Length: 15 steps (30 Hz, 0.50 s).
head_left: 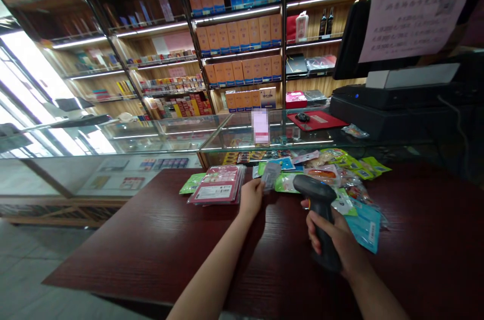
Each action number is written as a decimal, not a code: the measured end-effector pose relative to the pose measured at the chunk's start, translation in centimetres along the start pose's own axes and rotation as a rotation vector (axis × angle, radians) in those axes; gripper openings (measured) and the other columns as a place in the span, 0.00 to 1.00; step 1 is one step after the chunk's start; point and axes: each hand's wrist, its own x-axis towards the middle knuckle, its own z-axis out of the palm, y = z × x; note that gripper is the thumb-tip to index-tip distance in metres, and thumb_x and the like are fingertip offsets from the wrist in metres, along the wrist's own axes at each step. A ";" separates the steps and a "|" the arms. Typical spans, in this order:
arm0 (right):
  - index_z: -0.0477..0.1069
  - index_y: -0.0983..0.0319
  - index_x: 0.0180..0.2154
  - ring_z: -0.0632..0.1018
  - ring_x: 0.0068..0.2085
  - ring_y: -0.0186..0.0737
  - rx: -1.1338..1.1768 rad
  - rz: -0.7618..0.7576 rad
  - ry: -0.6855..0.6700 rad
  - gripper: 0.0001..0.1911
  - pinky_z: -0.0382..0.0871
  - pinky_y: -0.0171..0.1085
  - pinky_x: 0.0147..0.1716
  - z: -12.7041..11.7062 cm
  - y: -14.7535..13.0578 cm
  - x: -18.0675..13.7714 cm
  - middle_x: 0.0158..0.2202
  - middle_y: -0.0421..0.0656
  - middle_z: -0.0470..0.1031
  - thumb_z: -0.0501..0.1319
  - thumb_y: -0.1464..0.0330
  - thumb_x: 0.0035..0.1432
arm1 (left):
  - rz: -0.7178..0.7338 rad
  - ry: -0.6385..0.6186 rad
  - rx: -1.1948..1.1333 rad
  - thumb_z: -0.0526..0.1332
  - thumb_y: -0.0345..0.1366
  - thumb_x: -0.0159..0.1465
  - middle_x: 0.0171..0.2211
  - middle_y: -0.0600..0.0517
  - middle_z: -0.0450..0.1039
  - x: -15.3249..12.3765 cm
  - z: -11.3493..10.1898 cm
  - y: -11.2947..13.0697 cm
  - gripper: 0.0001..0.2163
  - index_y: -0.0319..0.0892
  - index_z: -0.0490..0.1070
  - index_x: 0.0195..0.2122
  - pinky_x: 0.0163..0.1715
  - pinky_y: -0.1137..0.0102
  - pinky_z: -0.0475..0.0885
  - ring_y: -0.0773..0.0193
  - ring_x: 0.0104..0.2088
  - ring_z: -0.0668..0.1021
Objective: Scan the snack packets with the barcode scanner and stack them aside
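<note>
My right hand (333, 234) is wrapped round the grip of a black barcode scanner (319, 199), whose head points left. In my left hand (251, 199) is a small clear plastic packet (270, 176), pinched at its lower left edge and slightly blurred. Just left of that hand lies a stack of flat red-and-white packages (217, 186) in clear wrapping, with a green packet (192, 184) under its left side. Beyond the scanner spreads a pile of snack packets, among them a wrapped sausage (321, 175) and a blue packet (365, 225) by my right hand.
The dark red wooden table (151, 244) meets a glass display counter (227, 131). On the counter are a blurred-out upright sign (260, 126), a mouse (301, 117) on a red mat (321, 120) and a monitor (350, 38). Boxes fill shelves (242, 53) behind.
</note>
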 end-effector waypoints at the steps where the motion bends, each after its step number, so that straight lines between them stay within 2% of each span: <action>1: 0.68 0.61 0.43 0.66 0.13 0.29 -0.035 0.021 -0.018 0.24 0.59 0.28 0.10 0.1 0.1 -0.1 0.19 0.32 0.68 0.71 0.58 0.48 | -0.067 0.039 -0.192 0.60 0.44 0.59 0.26 0.50 0.73 -0.2 -0.1 -0.6 0.12 0.40 0.74 0.27 0.35 0.64 0.75 0.59 0.31 0.77; 3: 0.67 0.61 0.45 0.66 0.13 0.29 -0.106 0.053 -0.047 0.26 0.57 0.27 0.09 0.4 0.4 -0.3 0.19 0.32 0.67 0.70 0.56 0.47 | -0.168 0.095 -0.491 0.63 0.48 0.55 0.29 0.50 0.75 -0.5 -0.2 -1.4 0.15 0.39 0.76 0.30 0.34 0.64 0.77 0.60 0.32 0.77; 5: 0.67 0.60 0.45 0.66 0.12 0.29 -0.162 0.067 -0.062 0.27 0.56 0.27 0.09 0.6 0.6 -0.5 0.18 0.32 0.67 0.70 0.55 0.47 | -0.201 0.137 -0.640 0.66 0.49 0.52 0.33 0.49 0.76 -0.6 0.0 -1.7 0.18 0.38 0.76 0.34 0.36 0.64 0.77 0.61 0.33 0.78; 10: 0.67 0.60 0.41 0.66 0.13 0.29 -0.248 0.085 -0.058 0.24 0.59 0.27 0.09 0.6 0.6 -0.6 0.18 0.31 0.67 0.69 0.55 0.47 | -0.194 0.196 -0.721 0.69 0.52 0.48 0.33 0.49 0.76 -0.7 0.4 -1.8 0.22 0.37 0.76 0.32 0.36 0.64 0.78 0.63 0.33 0.78; 15: 0.67 0.60 0.40 0.67 0.13 0.29 -0.247 0.085 -0.070 0.21 0.60 0.27 0.09 0.3 0.6 -0.5 0.19 0.31 0.68 0.69 0.56 0.48 | -0.196 0.205 -0.712 0.68 0.51 0.50 0.31 0.50 0.75 -0.8 0.4 -1.8 0.20 0.37 0.74 0.31 0.34 0.65 0.79 0.63 0.32 0.78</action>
